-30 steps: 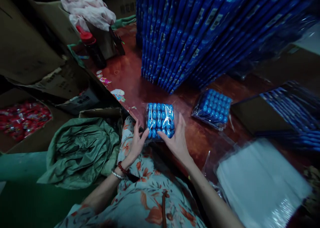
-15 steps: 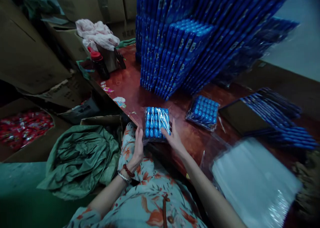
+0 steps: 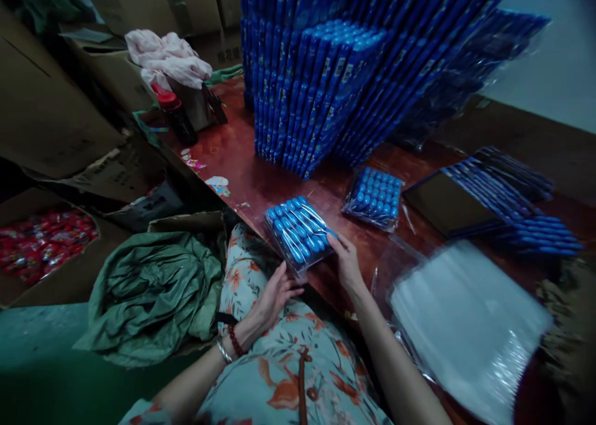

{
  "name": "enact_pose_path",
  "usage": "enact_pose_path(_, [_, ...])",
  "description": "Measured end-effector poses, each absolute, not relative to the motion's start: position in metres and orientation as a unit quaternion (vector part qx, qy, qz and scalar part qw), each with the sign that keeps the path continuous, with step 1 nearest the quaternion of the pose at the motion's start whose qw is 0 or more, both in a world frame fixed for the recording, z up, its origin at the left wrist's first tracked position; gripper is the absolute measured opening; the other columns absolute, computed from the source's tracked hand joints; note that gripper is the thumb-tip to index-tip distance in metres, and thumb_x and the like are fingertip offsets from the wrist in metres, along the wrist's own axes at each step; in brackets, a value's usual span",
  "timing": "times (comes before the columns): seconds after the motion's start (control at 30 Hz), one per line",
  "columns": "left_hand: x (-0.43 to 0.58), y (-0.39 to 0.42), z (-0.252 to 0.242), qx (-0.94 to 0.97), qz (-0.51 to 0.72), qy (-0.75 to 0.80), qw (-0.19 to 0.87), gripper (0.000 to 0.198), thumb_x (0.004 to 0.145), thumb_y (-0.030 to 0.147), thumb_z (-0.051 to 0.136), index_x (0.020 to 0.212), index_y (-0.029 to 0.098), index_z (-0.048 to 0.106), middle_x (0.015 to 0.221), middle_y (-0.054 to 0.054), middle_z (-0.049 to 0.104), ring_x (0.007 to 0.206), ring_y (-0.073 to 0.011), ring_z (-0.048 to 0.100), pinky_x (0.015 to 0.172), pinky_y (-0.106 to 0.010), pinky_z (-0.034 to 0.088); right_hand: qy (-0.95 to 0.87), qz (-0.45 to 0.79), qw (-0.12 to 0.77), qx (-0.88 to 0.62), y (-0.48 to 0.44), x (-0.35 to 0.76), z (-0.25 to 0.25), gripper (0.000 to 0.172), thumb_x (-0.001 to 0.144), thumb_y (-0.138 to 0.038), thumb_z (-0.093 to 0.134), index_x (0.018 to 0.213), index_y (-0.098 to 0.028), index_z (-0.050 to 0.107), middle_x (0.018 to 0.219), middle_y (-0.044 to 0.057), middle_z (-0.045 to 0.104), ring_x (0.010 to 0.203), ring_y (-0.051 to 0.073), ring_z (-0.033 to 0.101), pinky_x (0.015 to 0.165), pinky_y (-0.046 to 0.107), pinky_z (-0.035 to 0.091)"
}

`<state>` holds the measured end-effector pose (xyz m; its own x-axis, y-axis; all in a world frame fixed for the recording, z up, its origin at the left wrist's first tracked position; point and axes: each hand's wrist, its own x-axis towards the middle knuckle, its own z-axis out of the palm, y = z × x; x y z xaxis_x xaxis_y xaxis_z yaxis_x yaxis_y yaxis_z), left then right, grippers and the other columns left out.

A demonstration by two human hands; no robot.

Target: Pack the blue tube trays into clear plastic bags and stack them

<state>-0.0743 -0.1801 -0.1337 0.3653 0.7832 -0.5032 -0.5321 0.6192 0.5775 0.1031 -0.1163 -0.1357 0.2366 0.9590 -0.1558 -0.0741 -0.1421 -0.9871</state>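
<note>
A clear plastic packet of blue capsule-shaped pieces [image 3: 298,231] lies turned at an angle at the near edge of the red-brown table [image 3: 242,164]. My right hand [image 3: 345,260] grips its right end, fingers curled on the wrapper. My left hand [image 3: 275,295] is below the packet's near corner, over my lap, with fingers apart and holding nothing. A second similar packet [image 3: 375,195] lies flat on the table further right.
Tall stacks of blue packs [image 3: 326,71] fill the back of the table, and more lie at the right [image 3: 512,208]. A pile of clear bags [image 3: 465,326] sits near right. A red-capped bottle [image 3: 174,111], pink cloth [image 3: 167,56], green sacking [image 3: 149,288] and cardboard boxes [image 3: 56,102] are on the left.
The packet has been turned from square to diagonal. My left hand let go of it and dropped toward my lap, while my right hand moved to its right end.
</note>
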Motion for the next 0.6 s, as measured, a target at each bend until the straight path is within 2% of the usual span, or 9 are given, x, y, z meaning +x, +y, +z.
enact_pose_path(0.13, [-0.072, -0.185, -0.143, 0.142, 0.366, 0.366, 0.844, 0.049, 0.078, 0.054, 0.062, 0.110, 0.016, 0.060, 0.114, -0.012, 0.064, 0.105, -0.0248, 0.061, 0.088, -0.036, 0.048, -0.379, 0.501, 0.515, -0.582, -0.121, 0.123, -0.144, 0.036, 0.070, -0.050, 0.069, 0.088, -0.019, 0.074, 0.089, 0.002, 0.072, 0.091, 0.022, 0.062, 0.091, 0.037, 0.045])
enact_pose_path(0.23, [-0.075, -0.184, -0.142, 0.149, 0.384, 0.412, 0.813, 0.048, 0.079, 0.053, 0.062, 0.113, 0.019, 0.056, 0.122, -0.010, 0.061, 0.114, -0.0241, 0.057, 0.093, -0.037, 0.046, -0.350, 0.516, 0.513, -0.591, -0.138, 0.122, -0.151, 0.037, 0.075, -0.052, 0.063, 0.086, -0.018, 0.074, 0.085, 0.002, 0.072, 0.088, 0.022, 0.063, 0.090, 0.038, 0.046])
enact_pose_path(0.33, [-0.080, -0.177, -0.136, 0.188, 0.427, 0.497, 0.732, 0.048, 0.078, 0.046, 0.066, 0.117, 0.021, 0.052, 0.127, -0.008, 0.057, 0.118, -0.0213, 0.054, 0.100, -0.036, 0.041, -0.311, 0.560, 0.509, -0.575, -0.159, 0.112, -0.152, 0.035, 0.077, -0.050, 0.063, 0.093, -0.020, 0.074, 0.093, 0.004, 0.072, 0.092, 0.023, 0.064, 0.091, 0.041, 0.046])
enact_pose_path(0.43, [-0.090, -0.164, -0.128, 0.234, 0.420, 0.559, 0.676, 0.054, 0.073, 0.040, 0.072, 0.117, 0.018, 0.051, 0.123, -0.010, 0.060, 0.111, -0.0215, 0.057, 0.102, -0.038, 0.039, -0.262, 0.604, 0.520, -0.543, -0.174, 0.101, -0.146, 0.033, 0.075, -0.047, 0.066, 0.094, -0.021, 0.073, 0.103, 0.007, 0.071, 0.098, 0.025, 0.063, 0.087, 0.043, 0.049])
enact_pose_path(0.53, [-0.104, -0.148, -0.115, 0.221, 0.385, 0.535, 0.719, 0.048, 0.072, 0.040, 0.072, 0.111, 0.014, 0.057, 0.112, -0.010, 0.065, 0.102, -0.0221, 0.061, 0.098, -0.038, 0.044, -0.250, 0.615, 0.536, -0.522, -0.175, 0.096, -0.132, 0.032, 0.075, -0.043, 0.067, 0.099, -0.023, 0.071, 0.109, 0.008, 0.069, 0.101, 0.025, 0.063, 0.085, 0.043, 0.051])
enact_pose_path(0.6, [-0.115, -0.136, -0.105, 0.169, 0.371, 0.510, 0.757, 0.046, 0.072, 0.040, 0.071, 0.109, 0.016, 0.059, 0.102, -0.008, 0.068, 0.093, -0.0220, 0.064, 0.087, -0.038, 0.051, -0.270, 0.609, 0.550, -0.504, -0.170, 0.094, -0.119, 0.034, 0.078, -0.044, 0.063, 0.106, -0.024, 0.068, 0.115, 0.009, 0.066, 0.103, 0.025, 0.063, 0.085, 0.043, 0.052])
